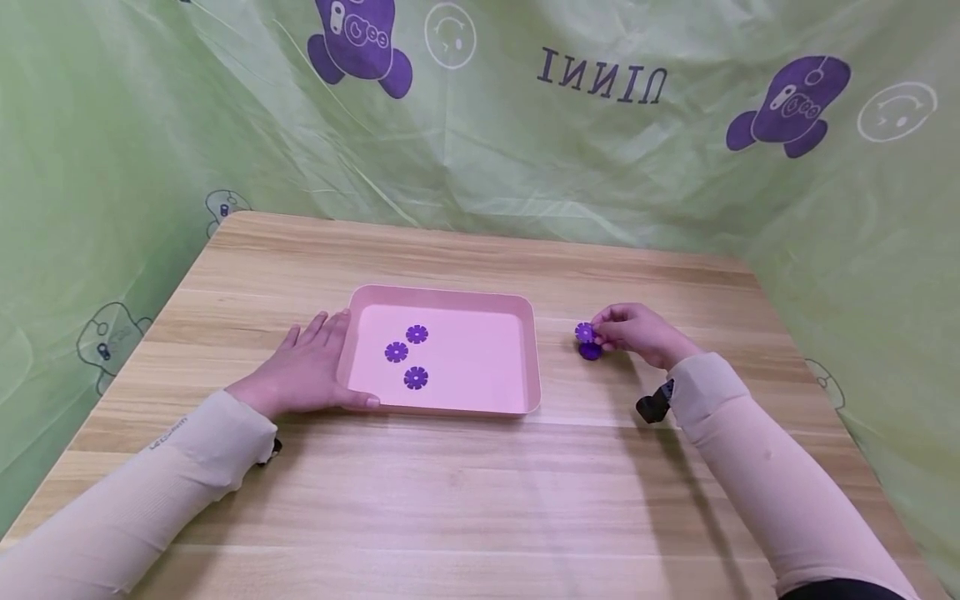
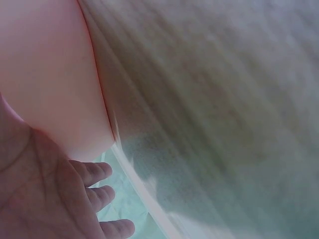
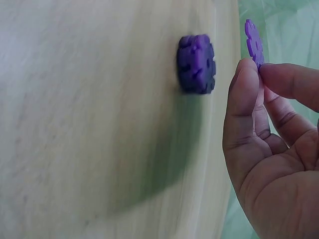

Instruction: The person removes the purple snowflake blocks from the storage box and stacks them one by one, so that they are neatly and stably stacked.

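Note:
A pink tray [image 1: 480, 367] lies on the table, with three purple snowflake discs [image 1: 416, 378] flat in its left half. My left hand [image 1: 311, 371] rests at the tray's left end, fingers extended along the outer wall and the thumb on the front rim. In the left wrist view the palm [image 2: 40, 184] is beside the tray's pink wall [image 2: 50, 64]. Right of the tray, my right hand [image 1: 637, 333] pinches one purple snowflake disc [image 3: 254, 42] between thumb and fingertips. Just under it, a short stack of purple snowflake discs [image 3: 197, 64] stands on the table.
The wooden table [image 1: 465, 500] reaches toward both arms. Behind it and at its sides hangs a green printed curtain [image 1: 525, 167]. A black wrist camera [image 1: 655, 404] sits below the right wrist, near the tabletop.

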`<move>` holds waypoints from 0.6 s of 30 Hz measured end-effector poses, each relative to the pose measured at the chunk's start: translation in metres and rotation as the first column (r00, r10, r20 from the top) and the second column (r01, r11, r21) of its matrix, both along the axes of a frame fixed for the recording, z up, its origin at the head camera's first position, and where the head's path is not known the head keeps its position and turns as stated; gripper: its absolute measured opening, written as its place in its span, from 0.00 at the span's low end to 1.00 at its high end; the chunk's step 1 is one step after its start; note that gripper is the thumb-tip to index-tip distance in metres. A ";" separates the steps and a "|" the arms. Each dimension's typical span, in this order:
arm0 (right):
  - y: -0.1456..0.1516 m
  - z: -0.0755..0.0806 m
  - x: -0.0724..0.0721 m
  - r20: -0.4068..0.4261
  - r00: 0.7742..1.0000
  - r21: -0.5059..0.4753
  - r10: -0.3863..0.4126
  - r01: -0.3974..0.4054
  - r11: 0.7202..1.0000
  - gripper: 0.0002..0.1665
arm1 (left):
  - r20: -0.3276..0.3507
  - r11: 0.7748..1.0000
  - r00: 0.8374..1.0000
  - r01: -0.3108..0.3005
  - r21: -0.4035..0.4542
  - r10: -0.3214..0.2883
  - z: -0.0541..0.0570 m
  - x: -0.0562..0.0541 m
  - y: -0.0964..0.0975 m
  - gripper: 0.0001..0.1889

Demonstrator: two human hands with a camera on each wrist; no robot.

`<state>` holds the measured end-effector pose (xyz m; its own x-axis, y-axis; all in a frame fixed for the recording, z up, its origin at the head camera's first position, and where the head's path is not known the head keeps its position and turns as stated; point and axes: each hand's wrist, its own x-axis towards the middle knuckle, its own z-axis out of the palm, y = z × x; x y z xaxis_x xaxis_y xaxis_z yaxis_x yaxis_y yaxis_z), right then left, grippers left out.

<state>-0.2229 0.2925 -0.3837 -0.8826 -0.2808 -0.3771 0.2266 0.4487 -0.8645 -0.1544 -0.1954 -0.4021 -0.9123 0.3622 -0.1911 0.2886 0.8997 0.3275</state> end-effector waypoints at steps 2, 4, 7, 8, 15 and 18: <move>0.002 -0.001 0.000 0.003 1.000 0.012 -0.002 0.002 1.000 0.14 | -0.001 1.000 1.000 -0.001 0.000 0.001 0.000 0.000 0.000 0.79; 0.004 -0.002 0.001 0.009 1.000 0.027 -0.001 0.001 1.000 0.14 | 0.000 1.000 1.000 -0.001 0.003 0.001 0.001 0.000 0.000 0.79; 0.007 -0.003 0.001 0.023 1.000 0.053 0.000 -0.001 0.999 0.14 | 0.003 1.000 1.000 -0.002 0.005 0.002 0.000 0.000 0.000 0.79; 0.007 -0.003 0.001 0.027 1.000 0.059 0.001 -0.002 0.998 0.14 | 0.004 1.000 1.000 -0.002 0.007 0.002 -0.001 0.000 0.000 0.79; 0.010 -0.005 0.005 0.026 1.000 0.085 -0.006 0.004 0.996 0.15 | -0.003 1.000 1.000 -0.004 0.010 0.004 -0.002 0.000 -0.001 0.78; 0.012 -0.007 0.006 0.022 1.000 0.089 -0.010 0.008 0.996 0.14 | -0.007 1.000 1.000 -0.004 0.017 0.004 -0.002 -0.001 -0.001 0.77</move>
<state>-0.2169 0.3043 -0.3903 -0.8760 -0.2373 -0.4198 0.2497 0.5216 -0.8158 -0.1549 -0.1964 -0.4039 -0.9150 0.3617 -0.1787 0.2873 0.8952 0.3408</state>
